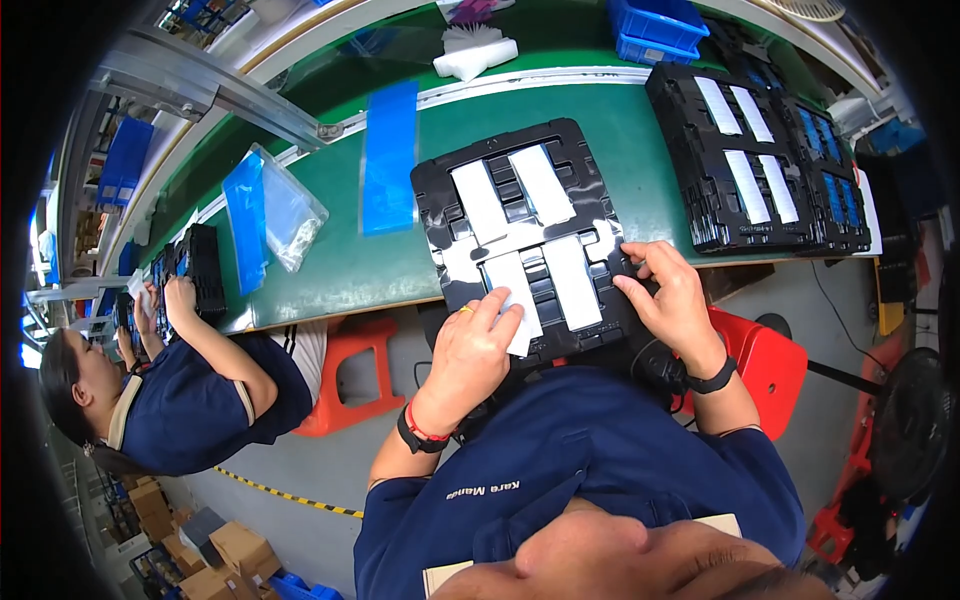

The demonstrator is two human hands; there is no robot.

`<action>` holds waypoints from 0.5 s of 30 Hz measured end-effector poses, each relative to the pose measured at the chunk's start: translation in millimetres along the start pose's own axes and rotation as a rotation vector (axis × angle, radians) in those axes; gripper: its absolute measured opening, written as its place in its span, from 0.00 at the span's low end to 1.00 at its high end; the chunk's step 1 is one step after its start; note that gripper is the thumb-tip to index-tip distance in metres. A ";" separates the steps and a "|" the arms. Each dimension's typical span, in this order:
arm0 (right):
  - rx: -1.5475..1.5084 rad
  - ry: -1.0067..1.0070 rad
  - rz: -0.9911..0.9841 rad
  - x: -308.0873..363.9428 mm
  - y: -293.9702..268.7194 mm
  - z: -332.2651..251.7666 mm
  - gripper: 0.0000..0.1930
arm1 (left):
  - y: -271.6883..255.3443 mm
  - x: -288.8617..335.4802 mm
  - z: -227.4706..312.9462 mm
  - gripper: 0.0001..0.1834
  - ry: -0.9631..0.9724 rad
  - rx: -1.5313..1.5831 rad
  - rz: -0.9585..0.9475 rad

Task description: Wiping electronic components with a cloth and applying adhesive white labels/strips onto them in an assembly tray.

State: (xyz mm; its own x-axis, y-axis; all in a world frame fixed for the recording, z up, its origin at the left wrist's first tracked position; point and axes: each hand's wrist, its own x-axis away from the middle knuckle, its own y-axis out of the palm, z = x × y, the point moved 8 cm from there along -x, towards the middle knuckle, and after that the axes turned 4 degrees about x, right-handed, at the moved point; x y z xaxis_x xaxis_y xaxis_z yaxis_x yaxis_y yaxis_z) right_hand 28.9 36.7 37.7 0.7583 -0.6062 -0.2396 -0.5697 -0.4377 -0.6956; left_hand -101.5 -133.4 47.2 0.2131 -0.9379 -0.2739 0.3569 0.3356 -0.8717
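Note:
A black plastic tray (431, 180) lies before me, its near end reaching past the table's front edge. In its recesses are white strips, two in the far row and two in the near row. My left hand (472, 345) is closed at the near-left white strip (510, 278), fingertips on its lower part; that strip's near end sits slightly askew, over the recess edge. My right hand (665, 295) holds the tray's right edge, with thumb and forefinger bent against the rim. The undersides of the fingers are hidden.
Stacked black trays (705, 170) with white and blue strips stand at the right. Left lie a blue sheet (388, 160) and a clear bag (290, 210). Blue bins (655, 35) sit at the back. A co-worker (190, 390) works on my left; a red stool (765, 370) is at my right.

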 end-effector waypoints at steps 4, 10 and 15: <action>-0.092 0.146 0.005 0.5 1.6 14.7 0.22 | -26.0 9.3 -24.5 0.11 -0.148 0.211 0.291; -0.192 0.199 -0.069 0.2 8.8 22.0 0.22 | -9.2 53.5 -90.1 0.17 -0.631 0.524 0.349; -0.207 0.167 -0.064 0.8 7.6 21.6 0.23 | 8.7 62.9 -99.9 0.22 -0.774 0.991 0.358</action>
State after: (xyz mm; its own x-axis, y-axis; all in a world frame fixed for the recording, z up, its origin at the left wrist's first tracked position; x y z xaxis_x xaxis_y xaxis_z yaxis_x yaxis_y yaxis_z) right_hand 32.0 47.2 17.6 0.7416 -0.6669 -0.0726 -0.5881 -0.5942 -0.5486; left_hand -175.8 -198.2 -18.2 0.7813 -0.6018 0.1657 0.6152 0.7873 -0.0415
